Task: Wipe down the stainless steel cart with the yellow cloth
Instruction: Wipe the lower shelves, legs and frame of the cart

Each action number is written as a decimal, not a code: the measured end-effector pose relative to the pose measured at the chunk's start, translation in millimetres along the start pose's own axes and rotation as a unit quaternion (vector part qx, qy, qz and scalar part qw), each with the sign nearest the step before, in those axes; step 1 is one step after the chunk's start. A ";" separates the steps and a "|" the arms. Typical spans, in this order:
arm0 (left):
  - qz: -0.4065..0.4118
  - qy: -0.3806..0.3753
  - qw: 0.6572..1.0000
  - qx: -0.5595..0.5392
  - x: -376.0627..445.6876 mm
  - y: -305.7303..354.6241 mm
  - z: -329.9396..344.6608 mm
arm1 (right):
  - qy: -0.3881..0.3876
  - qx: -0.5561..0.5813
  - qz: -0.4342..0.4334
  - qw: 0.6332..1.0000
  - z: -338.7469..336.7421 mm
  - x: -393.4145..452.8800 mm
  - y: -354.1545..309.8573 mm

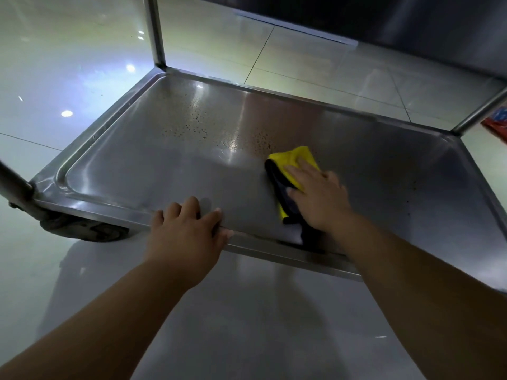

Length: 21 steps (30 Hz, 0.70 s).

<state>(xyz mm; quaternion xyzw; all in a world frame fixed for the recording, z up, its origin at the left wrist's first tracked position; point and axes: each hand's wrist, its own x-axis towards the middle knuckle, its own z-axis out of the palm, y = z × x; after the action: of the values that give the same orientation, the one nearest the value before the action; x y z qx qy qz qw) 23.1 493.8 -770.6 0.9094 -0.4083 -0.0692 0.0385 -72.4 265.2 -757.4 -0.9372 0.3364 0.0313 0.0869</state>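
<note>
The stainless steel cart's lower shelf (170, 165) fills the middle of the view, a shallow tray with a raised rim. Dark specks dot its far middle part. A folded yellow cloth (295, 160) with a dark edge lies on the shelf right of centre. My right hand (318, 196) presses flat on the cloth with straight fingers. My left hand (186, 229) grips the shelf's near rim, fingers curled over the edge.
Upright steel posts rise at the far left corner (156, 31) and far right corner (480, 111). A caster wheel (82, 229) sits under the near left corner. Glossy floor tiles surround the cart. A red object (498, 122) shows at the right edge.
</note>
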 end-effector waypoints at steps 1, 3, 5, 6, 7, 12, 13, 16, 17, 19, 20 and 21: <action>0.002 0.005 1.000 0.001 -0.6 -0.1 0.1 | 0.008 0.003 0.038 0.999 -1.9 1.2 9.5; 0.019 0.033 0.999 -0.001 -1.0 -1.9 0.5 | 0.024 0.016 0.103 0.994 -3.6 1.9 25.1; 0.029 0.039 0.999 0.012 0.6 -3.9 4.5 | 0.032 0.018 0.141 0.989 -2.7 3.0 29.2; 0.033 0.030 0.999 0.012 1.0 -4.1 5.2 | 0.029 0.016 0.153 0.988 -1.5 3.9 25.3; 0.043 0.034 0.998 0.009 1.4 -3.4 7.2 | 0.023 0.014 0.161 0.987 -0.5 5.5 18.4; 0.067 0.059 0.996 -0.004 2.0 1.0 15.0 | -0.013 0.008 0.073 0.997 6.2 7.5 -35.8; 0.064 0.060 0.996 -0.012 3.0 1.0 16.8 | -0.020 0.011 0.034 0.999 7.7 6.0 -47.3; 0.067 0.062 0.996 -0.022 4.2 1.7 20.2 | -0.041 0.010 -0.082 0.996 11.7 -0.5 -73.8; 0.064 0.057 0.996 -0.021 4.0 1.7 20.4 | -0.044 0.007 -0.108 0.993 11.7 -1.6 -76.6; 0.059 0.042 0.997 -0.024 3.8 1.7 20.3 | -0.047 0.016 -0.115 0.992 10.0 0.6 -72.5; 0.059 0.037 0.997 -0.025 3.4 1.2 19.3 | -0.047 0.021 -0.103 0.993 8.7 2.8 -67.0; 0.059 0.036 0.997 -0.028 3.1 0.2 18.2 | -0.044 0.022 -0.086 0.995 7.2 4.5 -60.4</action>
<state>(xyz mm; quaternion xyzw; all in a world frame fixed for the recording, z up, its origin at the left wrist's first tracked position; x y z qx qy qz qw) 22.1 491.2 -788.8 0.8843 -0.4574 -0.0449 0.0823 -30.5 309.5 -756.4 -0.9583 0.2506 0.0576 0.1243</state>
